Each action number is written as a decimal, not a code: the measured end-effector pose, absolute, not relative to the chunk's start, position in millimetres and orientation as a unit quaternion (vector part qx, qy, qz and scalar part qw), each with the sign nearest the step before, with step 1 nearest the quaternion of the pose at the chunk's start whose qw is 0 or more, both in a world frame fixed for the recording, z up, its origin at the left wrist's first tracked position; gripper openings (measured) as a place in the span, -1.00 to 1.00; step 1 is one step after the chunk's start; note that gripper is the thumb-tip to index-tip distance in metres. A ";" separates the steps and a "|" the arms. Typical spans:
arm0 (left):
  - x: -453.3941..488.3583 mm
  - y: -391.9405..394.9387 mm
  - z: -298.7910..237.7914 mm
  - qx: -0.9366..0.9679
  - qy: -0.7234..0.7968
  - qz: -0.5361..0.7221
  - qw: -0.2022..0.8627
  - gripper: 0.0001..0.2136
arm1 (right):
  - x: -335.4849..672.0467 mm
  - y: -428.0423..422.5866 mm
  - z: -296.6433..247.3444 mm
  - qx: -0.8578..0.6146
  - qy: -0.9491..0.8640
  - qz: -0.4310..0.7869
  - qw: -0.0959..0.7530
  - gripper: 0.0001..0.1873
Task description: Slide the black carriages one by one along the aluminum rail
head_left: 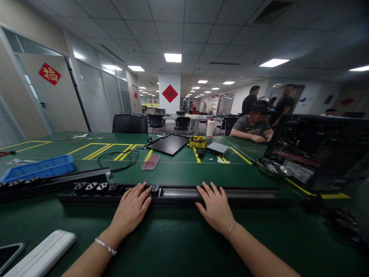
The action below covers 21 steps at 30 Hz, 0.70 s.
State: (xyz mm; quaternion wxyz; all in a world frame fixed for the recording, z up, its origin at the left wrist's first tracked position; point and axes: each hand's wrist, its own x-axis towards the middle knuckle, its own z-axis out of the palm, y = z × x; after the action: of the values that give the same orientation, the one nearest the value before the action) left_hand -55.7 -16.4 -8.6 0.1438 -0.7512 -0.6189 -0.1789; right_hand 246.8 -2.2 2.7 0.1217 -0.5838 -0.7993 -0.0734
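Observation:
A long black rail with a metal centre channel (219,193) lies across the green bench in front of me. My left hand (131,209) rests on its near edge, fingertips beside a small black slider block (155,189). Several similar black blocks with white marks (95,187) sit on the rail further left. My right hand (215,207) lies flat with its fingers spread on the rail's near edge, holding nothing. A second dark rail (54,180) runs behind, at the left.
A blue plastic tray (39,168) stands at the left, with a white bar (40,254) and a phone (8,256) near me. A black cable (118,159), black panel (168,144), metal bowl (271,167) and large dark screen (314,152) occupy the bench. A seated person (253,124) is at the far right.

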 end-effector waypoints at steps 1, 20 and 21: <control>-55.6 -16.5 -8.6 -0.751 -0.620 -0.178 0.143 -0.61 | 246.9 -2.2 2.6 -0.584 -0.799 -0.074 0.122 -0.42; -42.9 -17.2 -18.5 -0.765 -0.580 -0.217 0.176 -0.62 | 247.9 -1.7 0.7 -0.581 -0.801 -0.076 0.121 -0.42; -42.4 -17.5 -18.0 -0.766 -0.579 -0.218 0.177 -0.62 | 247.7 -2.0 0.8 -0.581 -0.801 -0.076 0.122 -0.42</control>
State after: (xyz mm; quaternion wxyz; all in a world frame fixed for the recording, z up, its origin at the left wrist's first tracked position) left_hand -42.4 -17.5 -18.0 0.1767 -0.7656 -0.5790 -0.2179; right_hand 247.7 -2.0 0.8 0.1223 -0.5812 -0.8009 -0.0763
